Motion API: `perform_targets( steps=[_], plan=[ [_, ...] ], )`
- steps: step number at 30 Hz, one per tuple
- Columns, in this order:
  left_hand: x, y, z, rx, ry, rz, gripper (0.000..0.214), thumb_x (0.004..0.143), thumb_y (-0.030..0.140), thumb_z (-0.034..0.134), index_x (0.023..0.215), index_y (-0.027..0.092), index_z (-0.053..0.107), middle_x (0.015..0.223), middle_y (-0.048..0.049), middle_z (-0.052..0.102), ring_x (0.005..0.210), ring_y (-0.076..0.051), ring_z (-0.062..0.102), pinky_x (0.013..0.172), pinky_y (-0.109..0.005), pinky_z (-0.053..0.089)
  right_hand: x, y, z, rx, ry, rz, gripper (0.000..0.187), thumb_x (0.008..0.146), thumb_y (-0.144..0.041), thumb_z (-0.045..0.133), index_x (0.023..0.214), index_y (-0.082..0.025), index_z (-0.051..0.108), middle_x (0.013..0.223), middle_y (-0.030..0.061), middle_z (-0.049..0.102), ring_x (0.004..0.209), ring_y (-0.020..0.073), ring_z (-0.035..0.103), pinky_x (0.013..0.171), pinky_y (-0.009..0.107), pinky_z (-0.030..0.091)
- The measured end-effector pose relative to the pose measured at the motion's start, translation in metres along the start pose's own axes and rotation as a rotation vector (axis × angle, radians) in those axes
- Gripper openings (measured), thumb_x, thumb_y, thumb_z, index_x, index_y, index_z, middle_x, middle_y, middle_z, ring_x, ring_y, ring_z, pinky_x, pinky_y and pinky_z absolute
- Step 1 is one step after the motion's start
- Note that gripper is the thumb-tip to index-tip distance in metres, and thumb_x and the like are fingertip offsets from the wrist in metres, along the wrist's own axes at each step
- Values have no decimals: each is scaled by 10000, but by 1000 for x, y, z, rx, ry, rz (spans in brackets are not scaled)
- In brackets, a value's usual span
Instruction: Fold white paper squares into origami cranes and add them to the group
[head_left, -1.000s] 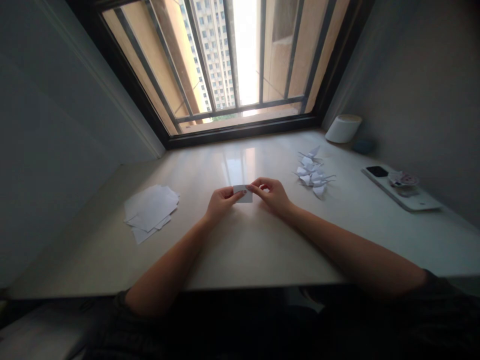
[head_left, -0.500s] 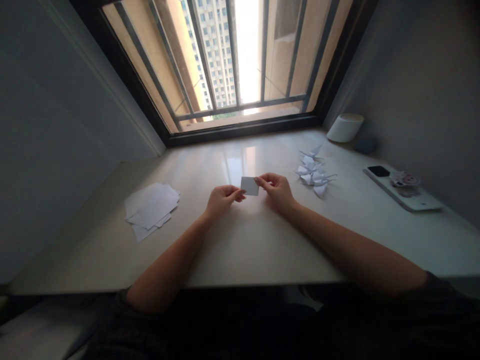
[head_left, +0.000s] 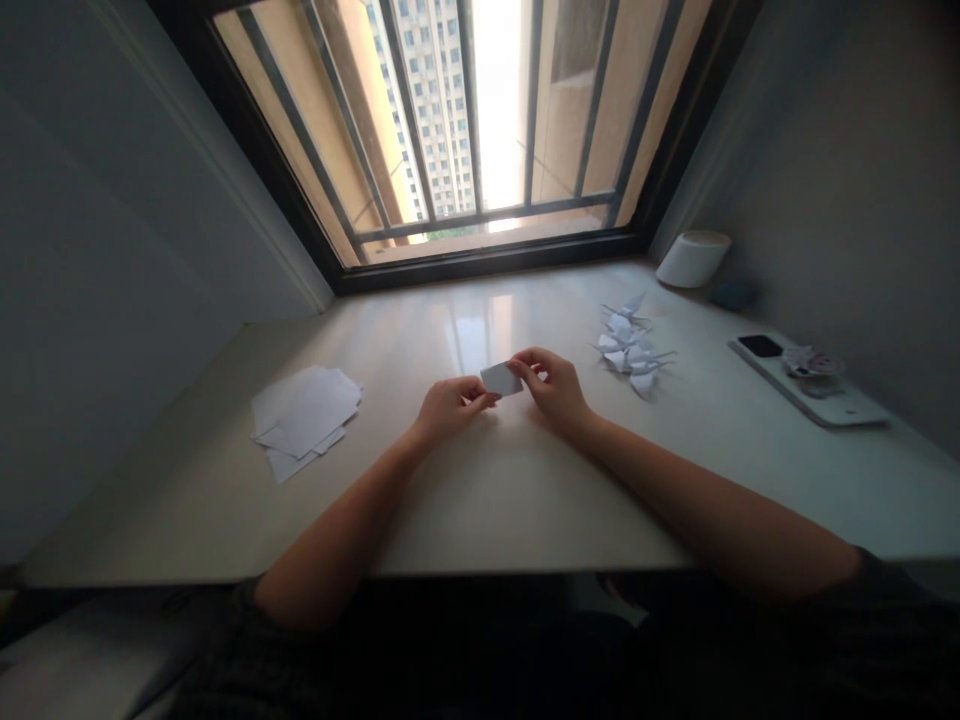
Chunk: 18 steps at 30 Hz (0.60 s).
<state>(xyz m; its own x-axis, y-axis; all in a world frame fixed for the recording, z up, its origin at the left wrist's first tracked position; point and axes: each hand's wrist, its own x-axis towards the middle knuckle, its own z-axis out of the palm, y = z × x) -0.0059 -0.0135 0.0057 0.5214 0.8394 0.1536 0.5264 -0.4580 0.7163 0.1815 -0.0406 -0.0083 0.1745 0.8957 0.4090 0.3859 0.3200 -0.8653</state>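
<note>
A small folded square of paper (head_left: 499, 379), pale grey-white, is held between both hands above the white tabletop. My left hand (head_left: 451, 408) pinches its lower left corner between thumb and fingers. At the upper right corner, my right hand (head_left: 553, 388) grips it the same way. The paper is slightly tilted. To the left lies a loose stack of white paper sheets (head_left: 304, 412). A cluster of folded white paper cranes (head_left: 630, 345) sits to the right of my right hand.
A phone (head_left: 810, 385) lies at the right with a small round object (head_left: 814, 363) on it. Near the window's right corner stands a white cylinder-like object (head_left: 693, 259), beside a small dark item (head_left: 732, 294). A barred window (head_left: 480, 262) borders the table's far edge.
The paper square has tilted, its right side rising a little relative to its left. My left hand has shifted slightly right and down. The view has moved a little.
</note>
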Motion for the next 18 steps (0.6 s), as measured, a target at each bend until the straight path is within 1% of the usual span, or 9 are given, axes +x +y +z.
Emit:
perform_targets(
  steps=[4, 7, 9, 11, 13, 16, 18],
  plan=[
    [0, -1, 4, -98, 13, 20, 313, 788, 466, 628, 762, 167, 716, 681, -13, 693, 616, -146, 596, 565, -223, 400, 1, 1, -1, 25, -48, -22, 260, 855, -441, 554, 779, -213, 654, 773, 32, 673, 724, 179, 581, 677, 308, 435],
    [0, -3, 6, -169, 9, -13, 346, 775, 483, 639, 780, 148, 729, 693, -23, 703, 639, -163, 613, 584, -233, 421, 1, -2, -2, -11, -96, -85, 266, 862, -444, 544, 778, -216, 653, 780, 37, 660, 732, 179, 569, 680, 307, 433],
    [0, -4, 6, -229, -11, -54, 352, 764, 483, 654, 768, 140, 731, 696, -30, 711, 642, -172, 627, 586, -237, 430, 0, -4, -2, -13, -110, -99, 276, 871, -445, 534, 784, -214, 658, 781, 37, 657, 735, 178, 569, 683, 307, 432],
    [1, -5, 7, -306, -14, -88, 343, 750, 473, 673, 764, 135, 732, 716, -43, 723, 652, -179, 642, 599, -243, 445, -1, -4, -1, 17, -108, -68, 287, 872, -453, 535, 802, -209, 669, 781, 34, 665, 727, 175, 574, 681, 306, 432],
    [1, -6, 7, -367, 12, -107, 340, 741, 467, 687, 782, 132, 735, 742, -63, 733, 671, -187, 657, 626, -253, 465, -2, -2, 1, 56, -98, -12, 301, 845, -480, 574, 799, -201, 675, 757, 28, 668, 696, 168, 573, 663, 300, 431],
    [1, -5, 8, -395, 40, -111, 351, 730, 472, 701, 799, 129, 733, 750, -78, 736, 685, -194, 667, 640, -261, 480, -1, 3, 4, 90, -87, 67, 345, 777, -526, 645, 729, -186, 680, 683, 17, 655, 628, 152, 553, 620, 288, 425],
    [0, -5, 8, -405, 33, -112, 352, 724, 470, 709, 812, 130, 729, 748, -74, 735, 686, -191, 669, 634, -256, 481, 0, 6, 4, 104, -103, 87, 354, 768, -530, 653, 719, -182, 697, 679, 19, 668, 612, 147, 550, 616, 286, 421]
  ],
)
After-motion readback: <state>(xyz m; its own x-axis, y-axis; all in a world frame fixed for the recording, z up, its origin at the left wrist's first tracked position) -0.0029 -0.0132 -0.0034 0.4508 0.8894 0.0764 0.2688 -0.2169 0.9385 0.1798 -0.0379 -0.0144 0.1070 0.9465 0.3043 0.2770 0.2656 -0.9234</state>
